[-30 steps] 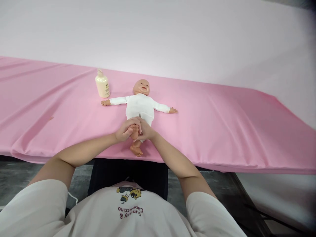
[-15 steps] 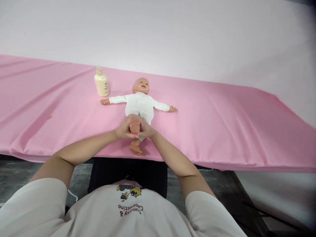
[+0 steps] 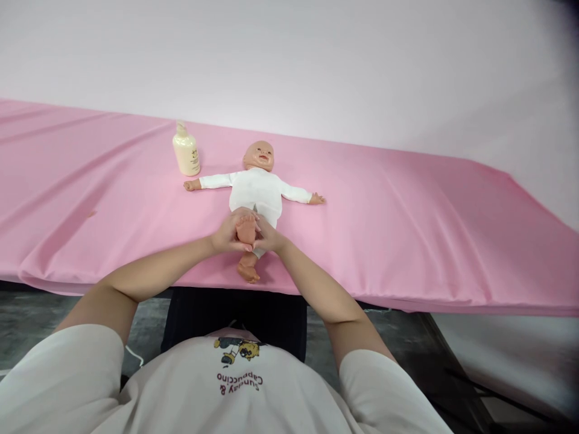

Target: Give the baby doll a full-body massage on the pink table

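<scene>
A baby doll [image 3: 256, 191] in a white long-sleeved suit lies on its back with both arms spread and its head away from me. One doll foot [image 3: 246, 229] is raised, sole toward me, between my hands. My left hand [image 3: 225, 234] wraps round that foot from the left side. From the right side my right hand [image 3: 268, 235] closes on the same foot and lower leg. The other doll foot [image 3: 248, 269] rests below my hands near the front edge.
A cream pump bottle [image 3: 186, 152] stands beyond the doll's outstretched arm at the left. Wrinkled pink cloth [image 3: 384, 229] covers the table, with its front edge close to my body. A pale wall [image 3: 289, 66] rises behind.
</scene>
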Motion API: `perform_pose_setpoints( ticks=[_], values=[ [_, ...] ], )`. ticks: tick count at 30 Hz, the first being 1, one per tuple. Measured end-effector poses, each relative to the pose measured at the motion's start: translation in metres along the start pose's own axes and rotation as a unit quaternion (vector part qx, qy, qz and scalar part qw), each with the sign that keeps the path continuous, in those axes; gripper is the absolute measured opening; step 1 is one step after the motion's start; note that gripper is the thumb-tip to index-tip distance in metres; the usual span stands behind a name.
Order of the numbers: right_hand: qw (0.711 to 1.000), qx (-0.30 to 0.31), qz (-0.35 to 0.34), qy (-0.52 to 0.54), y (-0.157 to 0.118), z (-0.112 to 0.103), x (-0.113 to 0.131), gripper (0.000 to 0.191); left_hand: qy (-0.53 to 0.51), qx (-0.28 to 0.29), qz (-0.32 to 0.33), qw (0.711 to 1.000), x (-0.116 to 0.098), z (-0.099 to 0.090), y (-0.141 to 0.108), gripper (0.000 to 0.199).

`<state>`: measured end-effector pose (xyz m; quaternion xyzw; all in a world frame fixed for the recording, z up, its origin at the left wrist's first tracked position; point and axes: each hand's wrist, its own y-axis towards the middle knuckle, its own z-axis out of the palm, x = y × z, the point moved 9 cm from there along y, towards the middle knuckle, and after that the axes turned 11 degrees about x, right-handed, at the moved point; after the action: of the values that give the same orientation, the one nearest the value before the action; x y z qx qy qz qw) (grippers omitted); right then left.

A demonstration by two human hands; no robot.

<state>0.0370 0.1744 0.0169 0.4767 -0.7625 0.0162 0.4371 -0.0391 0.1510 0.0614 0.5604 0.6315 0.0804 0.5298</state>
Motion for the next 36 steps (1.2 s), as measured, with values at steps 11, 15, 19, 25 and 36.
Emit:
perform_pose_setpoints(
  ticks=[11, 15, 19, 25, 36],
  values=[
    [1.0, -0.004, 0.003, 0.012, -0.001, 0.0, -0.001, 0.099, -0.005, 0.003, -0.003, 1.0, 0.0, 0.0, 0.0, 0.06],
    [1.0, -0.009, -0.014, 0.018, -0.002, -0.001, 0.001, 0.098, -0.008, 0.0, -0.004, 1.0, -0.001, 0.0, 0.001, 0.062],
    [1.0, -0.009, -0.007, 0.029, -0.002, -0.001, 0.002, 0.1, -0.006, -0.01, -0.016, 1.0, 0.004, -0.001, 0.0, 0.068],
    [0.999, -0.007, 0.028, 0.045, -0.001, -0.001, -0.002, 0.107, -0.026, -0.02, -0.064, 0.997, 0.021, 0.0, -0.004, 0.076],
    [0.996, -0.066, 0.056, 0.035, 0.0, -0.013, 0.007, 0.098, -0.002, -0.043, -0.064, 0.997, 0.01, 0.002, 0.001, 0.058]
  ],
)
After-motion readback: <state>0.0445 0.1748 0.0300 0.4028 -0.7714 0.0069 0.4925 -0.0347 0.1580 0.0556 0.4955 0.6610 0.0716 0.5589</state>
